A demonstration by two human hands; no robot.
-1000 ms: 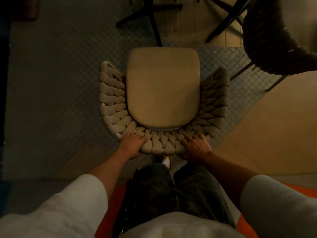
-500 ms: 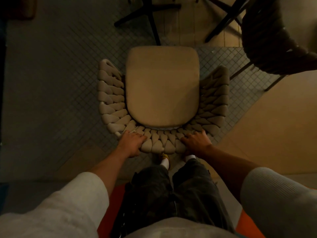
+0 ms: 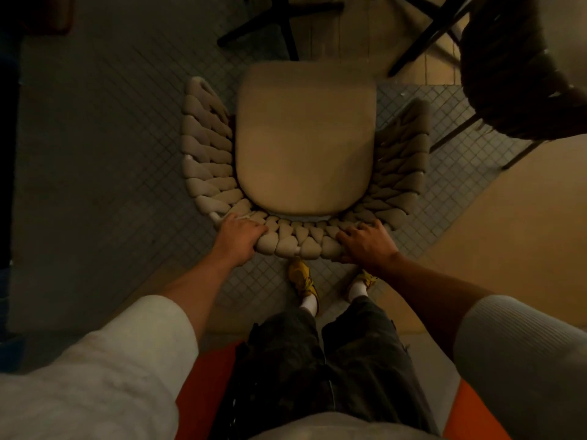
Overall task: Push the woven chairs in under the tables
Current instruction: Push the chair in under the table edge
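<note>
A beige woven chair with a tan seat cushion stands right below me on the tiled floor, its open front facing away. My left hand grips the left part of the curved braided backrest. My right hand holds the right part of the same backrest, fingers curled over the rim. Black table legs stand just beyond the seat's front edge; the tabletop itself is out of view.
A second, darker woven chair sits at the upper right on thin metal legs. Another set of black table legs crosses the pale plank floor beside it. My feet in yellow shoes stand right behind the chair.
The chair has slid a little forward toward the table legs with both hands still on its backrest. My feet have come into fuller view behind it.
</note>
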